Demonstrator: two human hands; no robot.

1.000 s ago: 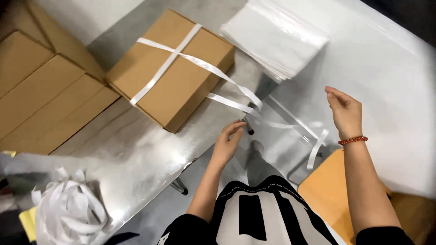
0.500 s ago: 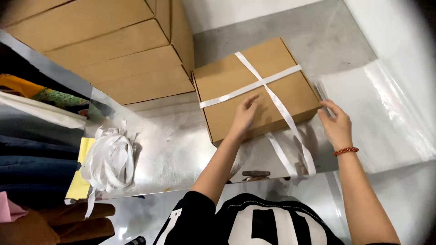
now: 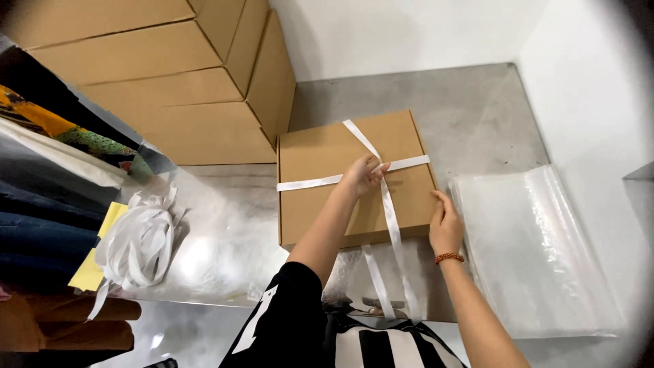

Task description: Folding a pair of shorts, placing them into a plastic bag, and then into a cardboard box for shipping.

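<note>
A flat brown cardboard box [image 3: 327, 197] lies on the shiny metal table [image 3: 225, 238] in the middle of the head view. A white ribbon [image 3: 306, 182] crosses it both ways, with loose ends hanging over the near edge. My left hand [image 3: 362, 176] pinches the ribbon where the bands cross on the lid. My right hand [image 3: 445, 223] rests flat against the box's right near edge, fingers together, holding nothing. A red bead bracelet is on that wrist.
A stack of flat brown cartons [image 3: 170, 88] stands at the back left. A bundle of white ribbon [image 3: 139, 242] on yellow paper lies at the left. Clear plastic bags [image 3: 538, 252] lie at the right. Folded clothes [image 3: 48, 170] fill the far left.
The box has turned square to me and the view has shifted. My left hand moved from the box's near edge up to the ribbon crossing; my right hand stays at the right edge.
</note>
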